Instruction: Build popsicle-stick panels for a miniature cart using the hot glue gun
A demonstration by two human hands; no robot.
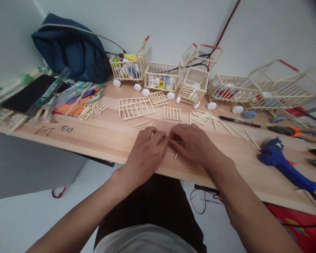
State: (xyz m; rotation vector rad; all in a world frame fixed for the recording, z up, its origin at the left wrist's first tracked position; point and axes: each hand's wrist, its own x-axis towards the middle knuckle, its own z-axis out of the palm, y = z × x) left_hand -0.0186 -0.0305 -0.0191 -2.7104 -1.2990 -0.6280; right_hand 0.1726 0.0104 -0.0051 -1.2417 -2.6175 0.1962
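Observation:
My left hand [146, 149] and my right hand [192, 144] rest close together on the wooden tabletop [100, 135], fingers curled and pinched. Between their fingertips lie thin wooden sticks [175, 141]; one stick end pokes out under my right hand. Just beyond my hands lie flat stick lattice panels [136, 107] and a smaller panel [172, 113]. Loose sticks [204, 117] are scattered to the right of them.
Several small stick carts [162, 76] with white wheels stand along the wall. A blue glue gun [284, 164] lies at right, with pliers [297, 131] and a pen [239, 121] behind it. A dark blue bag [70, 49] and a stick pile [92, 108] sit at left.

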